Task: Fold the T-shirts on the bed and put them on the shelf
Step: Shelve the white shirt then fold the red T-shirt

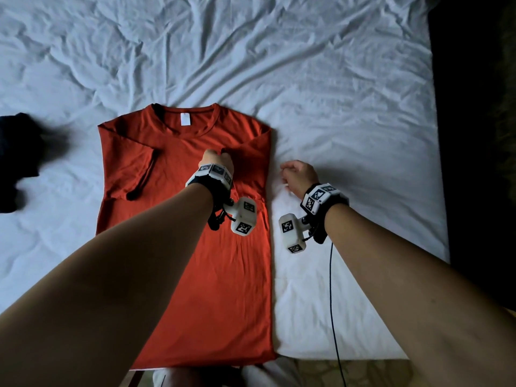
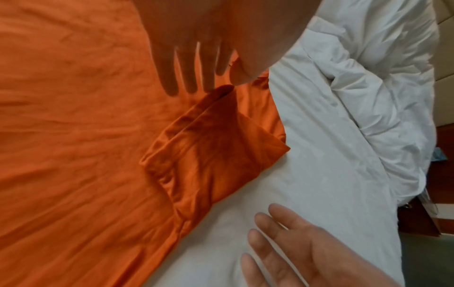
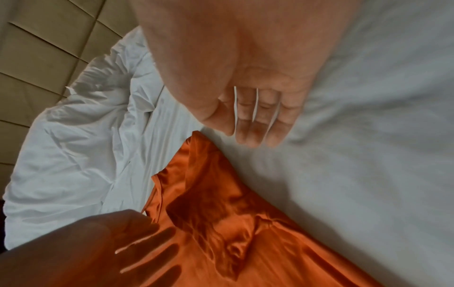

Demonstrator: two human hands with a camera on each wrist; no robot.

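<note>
An orange-red T-shirt [image 1: 195,247] lies flat, collar away from me, on the white bed sheet [image 1: 349,135]. Both its sides are folded inward, and the left sleeve [image 1: 142,174] lies across the chest. My left hand [image 1: 216,160] is over the folded right sleeve [image 2: 209,145], fingers [image 2: 186,77] straight and holding nothing. Whether they touch the cloth I cannot tell. My right hand [image 1: 294,173] is just off the shirt's right edge above the bare sheet, its fingers [image 3: 255,120] relaxed and empty. The same shirt [image 3: 245,233] shows in the right wrist view.
A dark garment [image 1: 16,163] lies at the left edge of the bed. A crumpled white duvet [image 2: 368,97] is heaped toward the padded headboard [image 3: 36,38]. The bed's right edge drops to a dark floor [image 1: 474,163]. A black cable [image 1: 333,303] hangs from my right wrist.
</note>
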